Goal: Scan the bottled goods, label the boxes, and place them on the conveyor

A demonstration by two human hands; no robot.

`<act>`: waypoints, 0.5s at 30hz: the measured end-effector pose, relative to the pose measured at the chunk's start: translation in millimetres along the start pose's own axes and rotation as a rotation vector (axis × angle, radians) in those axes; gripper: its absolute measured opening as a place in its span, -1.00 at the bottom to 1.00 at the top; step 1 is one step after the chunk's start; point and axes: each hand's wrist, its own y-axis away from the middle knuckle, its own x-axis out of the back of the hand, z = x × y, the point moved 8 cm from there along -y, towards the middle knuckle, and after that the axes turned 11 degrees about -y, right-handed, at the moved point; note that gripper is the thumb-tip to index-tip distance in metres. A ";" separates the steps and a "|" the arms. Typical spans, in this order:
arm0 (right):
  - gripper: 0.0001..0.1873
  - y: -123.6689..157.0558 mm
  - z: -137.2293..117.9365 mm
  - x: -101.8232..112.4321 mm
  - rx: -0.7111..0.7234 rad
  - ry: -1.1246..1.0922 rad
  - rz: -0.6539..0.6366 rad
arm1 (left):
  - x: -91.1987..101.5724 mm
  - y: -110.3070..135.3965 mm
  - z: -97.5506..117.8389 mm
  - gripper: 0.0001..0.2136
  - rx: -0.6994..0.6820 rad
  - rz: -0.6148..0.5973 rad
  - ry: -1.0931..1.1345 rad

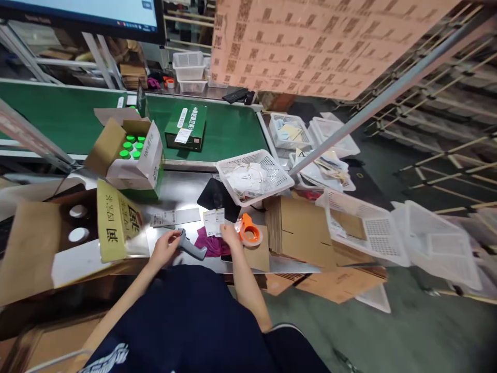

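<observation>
My left hand [166,248] has its bent fingers on the head end of a grey barcode scanner [193,249], whose handle points right toward my body. A white printed paper slip [213,221] is pinched in my right hand [230,236], above a crumpled purple cloth [212,245]. Just right of that hand sits an orange tape dispenser [248,231] with a roll of tape, on a piece of cardboard [259,255]. A grey strip [187,216] with a printed end lies beyond the scanner.
Left stand an open carton of white-capped bottles [78,235] and an open box of green-capped bottles [132,147]. A green box [186,127] rests on the green conveyor [233,129]. Beyond my right hand are a white basket [272,178] of papers and stacked flat cardboard [303,230].
</observation>
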 end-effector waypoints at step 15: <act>-0.46 124.6 -148.0 49.9 0.501 -0.985 -0.312 | 30.1 30.6 206.0 -0.46 -0.418 -0.027 0.115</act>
